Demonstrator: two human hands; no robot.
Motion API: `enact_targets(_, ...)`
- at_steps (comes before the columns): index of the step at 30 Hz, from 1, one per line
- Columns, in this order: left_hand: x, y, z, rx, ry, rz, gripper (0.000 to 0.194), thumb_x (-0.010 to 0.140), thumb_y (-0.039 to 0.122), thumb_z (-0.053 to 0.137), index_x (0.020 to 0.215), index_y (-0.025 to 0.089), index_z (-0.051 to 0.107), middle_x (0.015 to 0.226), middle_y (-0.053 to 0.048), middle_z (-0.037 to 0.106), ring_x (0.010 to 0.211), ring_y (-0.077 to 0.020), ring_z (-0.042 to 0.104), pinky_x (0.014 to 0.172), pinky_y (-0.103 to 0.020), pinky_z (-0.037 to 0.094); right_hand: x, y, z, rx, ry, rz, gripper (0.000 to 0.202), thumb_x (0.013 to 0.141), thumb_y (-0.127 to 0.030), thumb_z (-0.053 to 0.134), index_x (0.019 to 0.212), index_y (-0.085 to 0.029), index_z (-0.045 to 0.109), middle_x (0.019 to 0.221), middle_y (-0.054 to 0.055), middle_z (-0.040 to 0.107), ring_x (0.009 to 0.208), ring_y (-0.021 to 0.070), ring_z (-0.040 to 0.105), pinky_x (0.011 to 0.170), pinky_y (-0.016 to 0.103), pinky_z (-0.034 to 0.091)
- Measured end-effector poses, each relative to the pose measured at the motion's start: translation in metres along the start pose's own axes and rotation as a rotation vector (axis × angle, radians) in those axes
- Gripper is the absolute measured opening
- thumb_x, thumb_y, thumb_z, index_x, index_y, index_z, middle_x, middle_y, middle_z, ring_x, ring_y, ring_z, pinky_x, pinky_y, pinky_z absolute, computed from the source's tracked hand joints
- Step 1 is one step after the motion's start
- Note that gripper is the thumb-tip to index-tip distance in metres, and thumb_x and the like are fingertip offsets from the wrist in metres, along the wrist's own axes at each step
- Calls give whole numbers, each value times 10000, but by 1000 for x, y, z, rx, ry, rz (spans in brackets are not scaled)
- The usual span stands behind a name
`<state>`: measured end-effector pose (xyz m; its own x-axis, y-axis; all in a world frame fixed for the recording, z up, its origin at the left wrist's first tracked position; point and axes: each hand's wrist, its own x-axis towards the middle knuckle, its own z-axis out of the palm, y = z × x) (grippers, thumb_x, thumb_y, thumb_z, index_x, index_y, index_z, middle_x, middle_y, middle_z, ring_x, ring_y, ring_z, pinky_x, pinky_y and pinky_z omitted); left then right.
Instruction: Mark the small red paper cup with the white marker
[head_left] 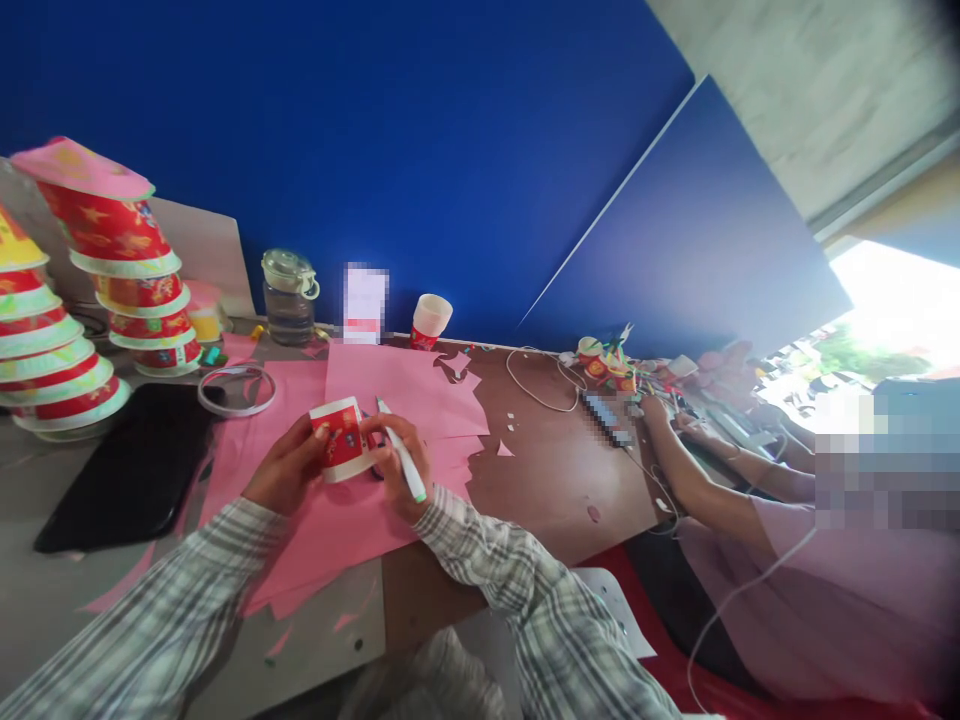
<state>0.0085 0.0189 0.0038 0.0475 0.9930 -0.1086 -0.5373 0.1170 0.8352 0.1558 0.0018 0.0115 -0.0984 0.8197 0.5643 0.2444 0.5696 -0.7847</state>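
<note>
My left hand (290, 463) grips the left side of a red paper cup (342, 440) with a white rim and printed pattern. The cup lies tilted above pink paper (330, 540). In my right hand (407, 462) is a white marker pen (405, 462) with a green end, slanting down to the right. My right fingers touch or nearly touch the cup's right side; exact contact is hard to make out. Part of a dark object, perhaps scissors, shows behind the cup and right fingers, mostly hidden.
Stacked decorated cups (146, 290) rise at left beside a black tablet-like slab (135, 470). Behind the paper stand a lidded jar (289, 300) and another cup (430, 320). A tape roll (237, 391) lies nearby. At right, a co-worker's arms (705, 490) reach over clutter and cables.
</note>
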Motion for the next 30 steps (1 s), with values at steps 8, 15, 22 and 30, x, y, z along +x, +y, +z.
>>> enact_targets(8,4,-8,-4,99,-87,-3,569,466,391,706,967,157,573,873,-103,662,768,-253,617,605,-334,496,-8,0,1,9,-94,-271,388,846,-308,456,1228,-276,398,1134,80,615,1078,211,591,916,402,502)
enact_targets(15,0,-2,-1,62,-54,-41,576,507,320,678,1045,166,541,951,-104,650,830,-273,604,674,-402,484,-6,-3,-4,19,-55,-231,379,852,-353,429,1214,-246,398,1076,92,619,1011,211,614,890,398,505)
enact_targets(22,-1,-2,2,66,-49,-35,570,485,334,695,1015,180,554,977,-108,643,882,-283,587,699,-394,481,-4,-5,-5,50,-108,-222,390,869,-415,383,1207,-224,417,1032,97,628,1034,216,608,901,400,495)
enact_targets(30,3,-7,-1,82,-69,11,542,484,303,709,988,171,560,941,-104,649,862,-267,592,731,-410,467,3,-1,-5,76,-19,-144,329,877,-386,362,1103,-225,539,838,66,622,875,198,614,822,379,508)
